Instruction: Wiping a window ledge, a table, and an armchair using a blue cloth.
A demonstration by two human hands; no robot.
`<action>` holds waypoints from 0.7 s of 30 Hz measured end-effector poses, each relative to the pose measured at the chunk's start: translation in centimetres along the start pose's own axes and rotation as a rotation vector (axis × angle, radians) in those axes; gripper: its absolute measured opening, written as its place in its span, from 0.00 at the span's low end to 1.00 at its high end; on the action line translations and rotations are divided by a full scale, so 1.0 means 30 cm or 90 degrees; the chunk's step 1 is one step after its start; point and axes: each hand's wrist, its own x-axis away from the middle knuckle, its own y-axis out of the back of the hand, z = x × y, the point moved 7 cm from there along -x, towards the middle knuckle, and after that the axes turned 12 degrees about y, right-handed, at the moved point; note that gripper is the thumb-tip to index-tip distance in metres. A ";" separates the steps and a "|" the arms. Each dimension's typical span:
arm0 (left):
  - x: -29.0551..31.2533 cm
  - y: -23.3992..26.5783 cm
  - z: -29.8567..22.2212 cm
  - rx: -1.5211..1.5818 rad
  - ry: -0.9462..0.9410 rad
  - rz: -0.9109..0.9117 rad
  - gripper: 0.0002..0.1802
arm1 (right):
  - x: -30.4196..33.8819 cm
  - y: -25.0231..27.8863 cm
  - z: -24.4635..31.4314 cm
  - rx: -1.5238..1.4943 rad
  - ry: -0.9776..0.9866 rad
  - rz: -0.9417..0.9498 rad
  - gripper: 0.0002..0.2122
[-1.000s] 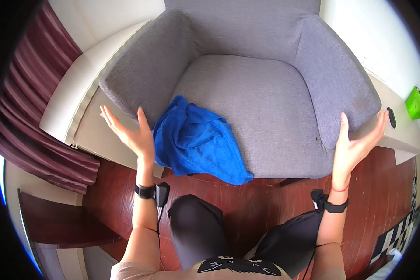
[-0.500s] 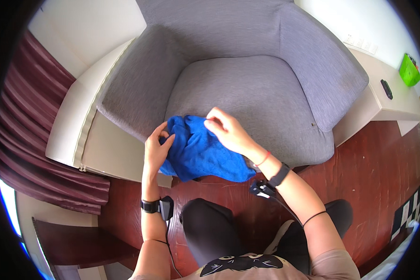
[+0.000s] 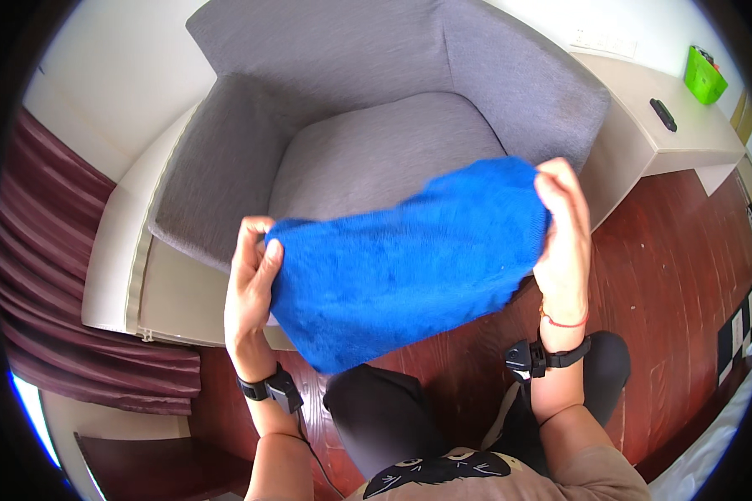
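Fingers of left hand (image 3: 249, 292) and right hand (image 3: 563, 230) clenched on blue towel (image 3: 405, 259) edges, above armchair (image 3: 368, 142).

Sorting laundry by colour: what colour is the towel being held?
Solid bright blue towel, seen in the head view.

A home sitting room: a grey upholstered fabric armchair (image 3: 368, 125), dark red pleated curtains (image 3: 50, 250), reddish wooden floor (image 3: 668, 275).

Mid-frame, the left hand (image 3: 249, 288) and right hand (image 3: 564, 230) pinch opposite edges of a blue towel (image 3: 405, 259), stretched above the grey armchair (image 3: 376, 108).
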 end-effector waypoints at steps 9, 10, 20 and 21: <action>-0.128 -0.248 0.069 -0.542 -0.288 -0.213 0.26 | 0.170 0.154 0.027 0.664 0.083 0.051 0.05; -0.107 -0.281 0.094 -0.550 -0.264 -0.183 0.25 | 0.167 0.120 0.034 0.642 0.123 0.064 0.06; -0.107 -0.291 0.277 -0.791 -0.075 -0.189 0.30 | 0.150 -0.244 -0.252 0.762 0.293 0.227 0.13; -0.077 -0.275 0.287 -0.797 -0.070 -0.181 0.30 | 0.208 -0.293 -0.272 0.696 0.300 0.263 0.12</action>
